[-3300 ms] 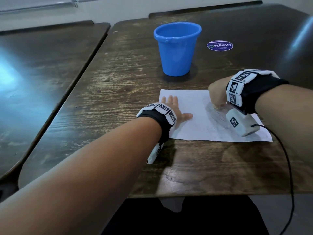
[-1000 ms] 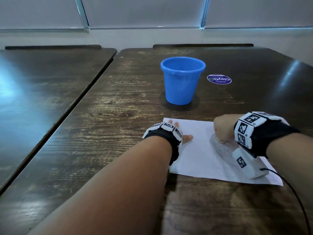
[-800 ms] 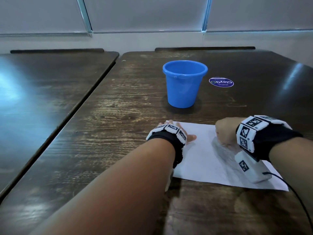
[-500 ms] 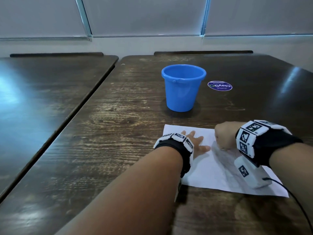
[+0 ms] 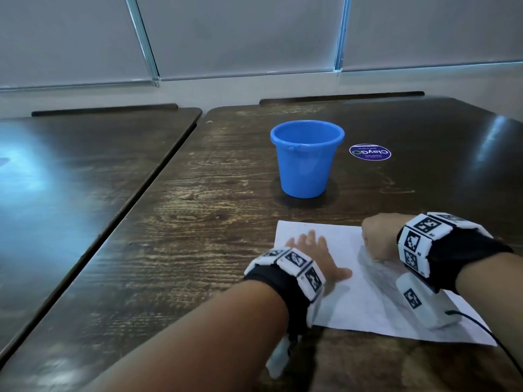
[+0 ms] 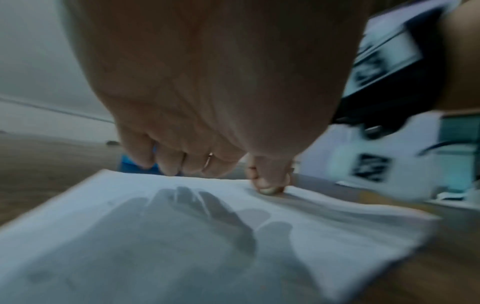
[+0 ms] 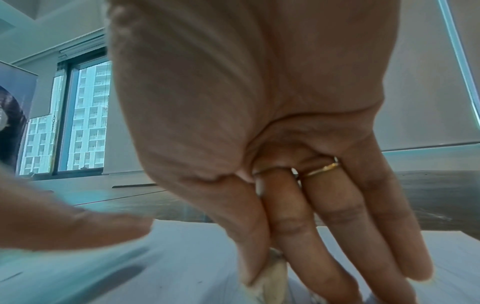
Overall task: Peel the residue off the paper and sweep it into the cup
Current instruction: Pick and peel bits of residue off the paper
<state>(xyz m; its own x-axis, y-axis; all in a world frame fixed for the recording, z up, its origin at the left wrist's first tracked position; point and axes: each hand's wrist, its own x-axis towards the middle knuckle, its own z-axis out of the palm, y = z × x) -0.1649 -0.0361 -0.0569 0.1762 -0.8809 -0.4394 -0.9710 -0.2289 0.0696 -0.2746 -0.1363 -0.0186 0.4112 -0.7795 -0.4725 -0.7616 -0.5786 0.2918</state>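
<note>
Both hands are down on the white sheet of paper [image 5: 365, 301], which lies flat on the dark wooden table [image 5: 198, 250] near its front edge. Left hand [image 5: 314, 257] is spread flat, fingers straight, palm pressing the sheet's left part; the left wrist view shows its shadow across the paper. Right hand [image 5: 377, 239] sits at the sheet's far right part with fingers bunched downward, and in the right wrist view the thumb and forefinger pinch a small pale lump of residue [image 7: 270, 275] right at the paper surface. Can't tell whether the lump is loose or stuck to the sheet. A grey smudgy streak [image 5: 379, 281] runs across the paper beside that hand.

Blue plastic cup [image 5: 307, 158] stands upright past the paper's far edge, well apart from both hands, and I can't see anything inside it from this angle. Round purple sticker [image 5: 370, 152] sits on the table just right of the cup. Second dark table [image 5: 70, 179] off to the left.
</note>
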